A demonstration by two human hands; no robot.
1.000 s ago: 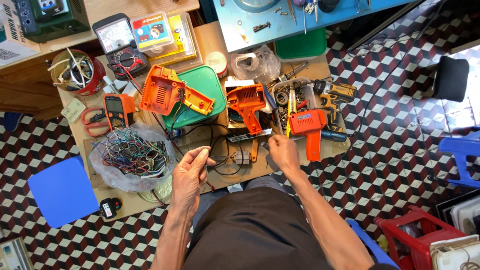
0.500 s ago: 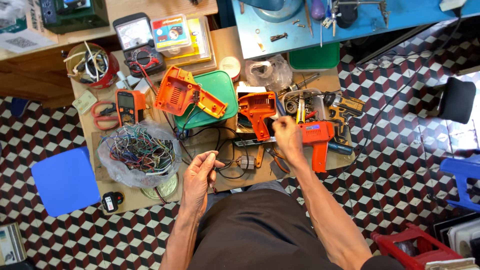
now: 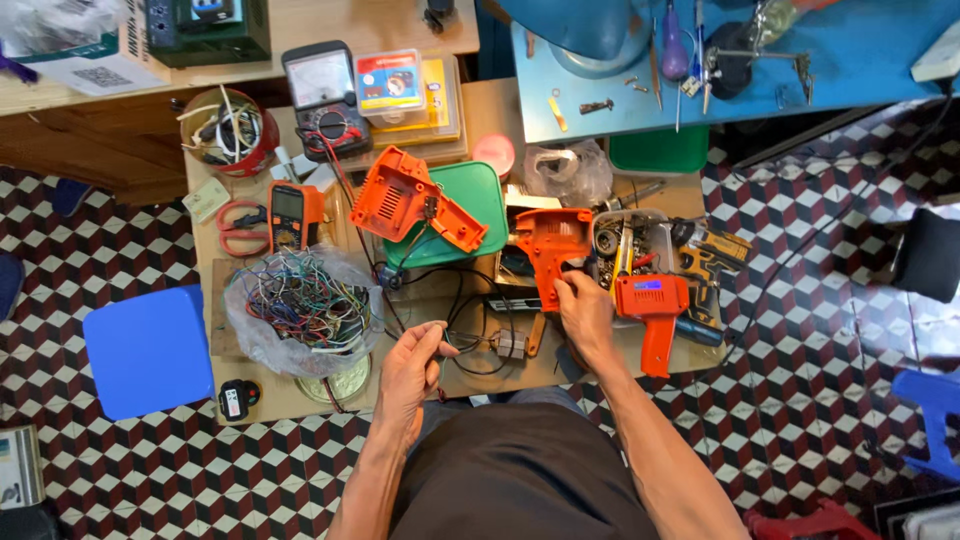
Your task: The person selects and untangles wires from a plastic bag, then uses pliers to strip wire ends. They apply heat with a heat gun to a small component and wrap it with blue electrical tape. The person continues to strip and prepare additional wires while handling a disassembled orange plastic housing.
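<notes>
My left hand (image 3: 408, 365) is at the near edge of the wooden worktable (image 3: 480, 375), its fingers pinched on a thin black wire (image 3: 462, 340) that runs to a small part (image 3: 512, 345). The fingers of my right hand (image 3: 585, 312) are closed on the handle end of an orange tool housing half (image 3: 548, 248) lying flat. A second orange housing half (image 3: 408, 200) rests on a green lid (image 3: 478, 192). Just right of my right hand lies an orange-red pistol-shaped tool (image 3: 652, 310).
A clear bag of coloured wires (image 3: 305, 305), an orange multimeter (image 3: 290, 214), red scissors (image 3: 236, 228), a red cup (image 3: 222, 125) and an analogue meter (image 3: 322, 95) crowd the left. A yellow-black drill (image 3: 712, 258) and parts tray (image 3: 630, 245) sit right. A blue stool (image 3: 148, 350) stands left, a blue bench (image 3: 800, 60) behind.
My right hand reached up beside the orange housing half, then drew back down to its handle end. My left hand stayed at the table edge, pinching the wire.
</notes>
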